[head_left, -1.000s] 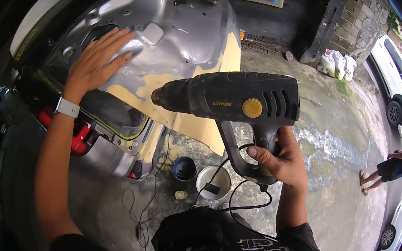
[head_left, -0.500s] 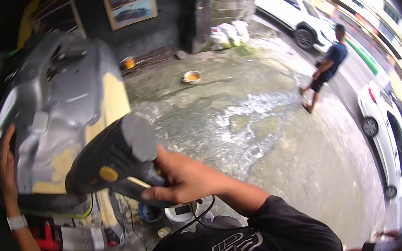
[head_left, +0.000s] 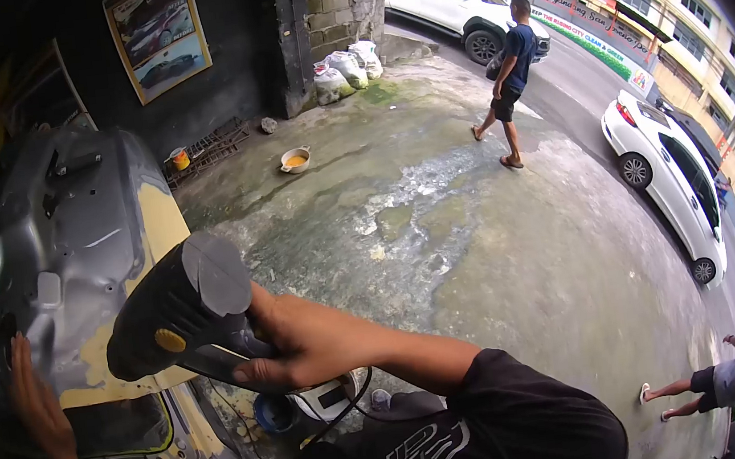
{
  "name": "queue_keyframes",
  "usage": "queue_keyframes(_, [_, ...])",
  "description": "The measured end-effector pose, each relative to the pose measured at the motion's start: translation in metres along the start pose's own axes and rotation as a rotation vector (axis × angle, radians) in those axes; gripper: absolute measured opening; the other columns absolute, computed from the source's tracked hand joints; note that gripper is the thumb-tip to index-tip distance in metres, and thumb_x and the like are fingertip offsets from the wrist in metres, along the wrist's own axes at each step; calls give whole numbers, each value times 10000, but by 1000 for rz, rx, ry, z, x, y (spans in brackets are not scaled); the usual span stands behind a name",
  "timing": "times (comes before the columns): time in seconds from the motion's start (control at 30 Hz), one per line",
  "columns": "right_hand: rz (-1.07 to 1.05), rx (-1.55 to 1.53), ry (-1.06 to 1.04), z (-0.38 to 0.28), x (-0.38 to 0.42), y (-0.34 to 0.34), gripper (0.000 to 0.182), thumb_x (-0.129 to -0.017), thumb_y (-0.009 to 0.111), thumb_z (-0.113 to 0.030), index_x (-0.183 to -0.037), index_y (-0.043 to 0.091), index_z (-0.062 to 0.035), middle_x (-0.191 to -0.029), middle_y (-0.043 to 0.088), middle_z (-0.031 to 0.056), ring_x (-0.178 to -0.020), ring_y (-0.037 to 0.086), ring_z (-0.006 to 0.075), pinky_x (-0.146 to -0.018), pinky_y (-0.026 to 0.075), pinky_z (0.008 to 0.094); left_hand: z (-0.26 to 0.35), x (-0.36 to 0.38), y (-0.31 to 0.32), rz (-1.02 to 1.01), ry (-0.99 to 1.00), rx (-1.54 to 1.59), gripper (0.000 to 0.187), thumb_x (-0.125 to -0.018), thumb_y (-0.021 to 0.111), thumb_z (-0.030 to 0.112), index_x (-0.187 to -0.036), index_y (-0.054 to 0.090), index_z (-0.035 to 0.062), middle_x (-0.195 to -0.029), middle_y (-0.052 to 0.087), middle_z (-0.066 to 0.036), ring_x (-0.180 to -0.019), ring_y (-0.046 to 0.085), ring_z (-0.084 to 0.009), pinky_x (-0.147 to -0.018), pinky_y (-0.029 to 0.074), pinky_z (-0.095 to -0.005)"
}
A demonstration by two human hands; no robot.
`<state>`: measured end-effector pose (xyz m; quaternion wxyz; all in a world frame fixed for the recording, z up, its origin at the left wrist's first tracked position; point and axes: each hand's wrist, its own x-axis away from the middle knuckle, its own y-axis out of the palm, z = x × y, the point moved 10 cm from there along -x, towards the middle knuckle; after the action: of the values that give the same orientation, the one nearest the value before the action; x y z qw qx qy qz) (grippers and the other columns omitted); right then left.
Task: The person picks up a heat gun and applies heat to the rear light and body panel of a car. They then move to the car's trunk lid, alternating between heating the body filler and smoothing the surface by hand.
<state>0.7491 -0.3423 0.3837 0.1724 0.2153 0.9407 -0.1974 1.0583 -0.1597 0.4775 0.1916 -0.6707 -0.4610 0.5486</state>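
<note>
My right hand [head_left: 294, 345] grips the handle of a black heat gun [head_left: 180, 305] with a yellow dial, its nozzle aimed left at a grey car panel [head_left: 73, 242] with yellow filler patches. My left hand [head_left: 39, 407], with a white watch at the wrist, lies flat on the lower left part of that panel. The gun's black cord hangs down toward my black shirt.
A blue tub [head_left: 275, 411] and a white bucket [head_left: 330, 397] stand on the wet concrete below the gun. A yellow-filled bowl [head_left: 296, 159], white sacks [head_left: 346, 68] and a poster [head_left: 159, 36] are further back. A person [head_left: 508, 71] walks past parked white cars [head_left: 665, 167].
My view has swung right and up toward the street. The heat gun now shows its rear end, and the panel has slid to the left edge with my left hand still on it.
</note>
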Motion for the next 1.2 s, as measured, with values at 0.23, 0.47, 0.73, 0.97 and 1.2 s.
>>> queue_keyframes(0.23, [87, -84, -94, -30, -7, 23, 854, -910, 730, -227, -1531, 190, -1, -1378, 521, 198, -1288, 501, 274, -1082, 375, 382, -17, 43, -23, 155, -43, 101, 590, -1034, 312, 308, -1525, 341, -17, -1569, 368, -201, -1474, 324, -356, -1198, 243, -474])
queue_keyframes(0.47, [148, 42, -94, -42, 6, 39, 854, -904, 748, -223, -1537, 212, -18, -1376, 525, 181, -1283, 494, 261, -1080, 371, 361, -1, 59, -11, 29, 83, -382, 616, -1055, 260, 401, -1524, 352, 13, -1588, 349, -162, -1489, 287, -356, -1210, 202, -532])
queue_keyframes(0.73, [226, 178, 217, -12, 40, 36, 880, -879, 776, -186, -1536, 220, -2, -1400, 515, 212, -1282, 513, 275, -1060, 393, 379, 3, 72, 5, 61, 84, -352, 664, -1046, 258, 477, -1505, 384, 13, -1559, 397, -141, -1475, 306, -356, -1213, 193, -556])
queue_keyframes(0.97, [215, 134, -14, -54, 23, 49, 859, -890, 765, -229, -1528, 240, 8, -1475, 437, 214, -1363, 432, 277, -1124, 321, 370, -3, 69, -10, 132, 57, -151, 648, -1046, 299, 464, -1514, 372, 22, -1542, 416, -162, -1435, 376, -346, -1193, 235, -537])
queue_keyframes(1.2, [196, 79, -11, -46, 28, 51, 855, -895, 758, -226, -1530, 235, 9, -1435, 476, 195, -1339, 444, 259, -1100, 340, 354, -3, 65, -9, 98, 38, -183, 659, -1039, 317, 472, -1521, 359, 25, -1548, 413, -155, -1430, 388, -337, -1185, 251, -521])
